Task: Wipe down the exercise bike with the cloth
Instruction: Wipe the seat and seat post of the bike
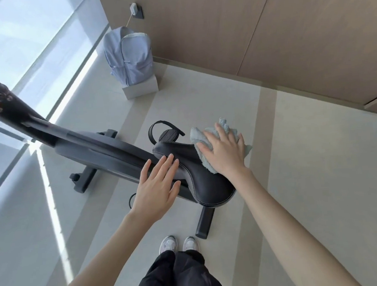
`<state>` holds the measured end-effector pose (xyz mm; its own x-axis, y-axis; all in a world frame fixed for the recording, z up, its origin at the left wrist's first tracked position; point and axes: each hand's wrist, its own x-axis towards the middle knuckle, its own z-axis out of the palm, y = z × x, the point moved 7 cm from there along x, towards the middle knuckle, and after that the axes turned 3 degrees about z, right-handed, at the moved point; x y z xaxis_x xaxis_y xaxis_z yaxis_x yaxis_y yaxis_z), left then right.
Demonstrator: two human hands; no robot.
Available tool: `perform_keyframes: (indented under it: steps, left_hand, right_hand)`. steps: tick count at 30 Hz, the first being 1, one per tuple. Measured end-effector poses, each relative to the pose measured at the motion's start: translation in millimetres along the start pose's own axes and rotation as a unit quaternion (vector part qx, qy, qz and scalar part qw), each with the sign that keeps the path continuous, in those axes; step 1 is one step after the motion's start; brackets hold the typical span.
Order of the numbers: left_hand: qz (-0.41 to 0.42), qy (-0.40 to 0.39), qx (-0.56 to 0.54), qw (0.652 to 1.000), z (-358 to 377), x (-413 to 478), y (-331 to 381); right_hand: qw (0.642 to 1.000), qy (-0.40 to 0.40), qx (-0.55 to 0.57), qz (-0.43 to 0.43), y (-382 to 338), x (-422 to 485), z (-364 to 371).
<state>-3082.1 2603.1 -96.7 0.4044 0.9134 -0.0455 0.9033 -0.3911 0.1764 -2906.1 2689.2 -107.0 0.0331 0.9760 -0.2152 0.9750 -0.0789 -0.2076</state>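
Note:
A black exercise bike (107, 148) stands on the floor below me, its black saddle (199, 182) nearest to me. My left hand (157, 187) rests flat on the saddle's left side with straight fingers. My right hand (224, 151) presses a light blue cloth (201, 139) against the saddle's right edge, fingers spread over it. A pedal with a strap (168, 134) shows just beyond the saddle. The handlebar post (4, 100) rises at the left, blurred.
A pale blue backpack (129, 55) sits on a white box (141, 89) by the wood-panelled wall (264, 26). A large window (20, 43) runs along the left. My feet in white trainers (179, 244) stand beside the bike's rear stabiliser bar (204, 224).

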Motion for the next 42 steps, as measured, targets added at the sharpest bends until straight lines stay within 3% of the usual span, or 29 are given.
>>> perform_keyframes:
  steps: [11,21,27,35,42]
  left_hand:
    - [0.035,-0.002,0.027,0.999,-2.6,2.9,-4.4]
    - [0.056,0.015,0.016,0.998,-2.6,4.0,-10.5]
    - [0.045,0.034,-0.006,0.998,-3.7,4.1,-10.4]
    - [0.033,0.028,0.001,0.999,-4.3,4.1,-8.7]
    - [0.057,0.027,0.003,0.998,-8.6,5.0,-7.9]
  right_hand:
    - [0.998,0.051,0.03,-0.035,-4.4,-125.4,21.7]
    - [0.992,0.028,0.073,0.103,19.0,-1.0,-2.0]
    - [0.989,-0.081,0.066,0.101,11.9,47.6,-9.9]
    - [0.999,0.045,-0.022,-0.008,-9.8,-7.4,0.2]
    - [0.986,0.138,0.081,-0.045,-20.6,-89.4,1.8]
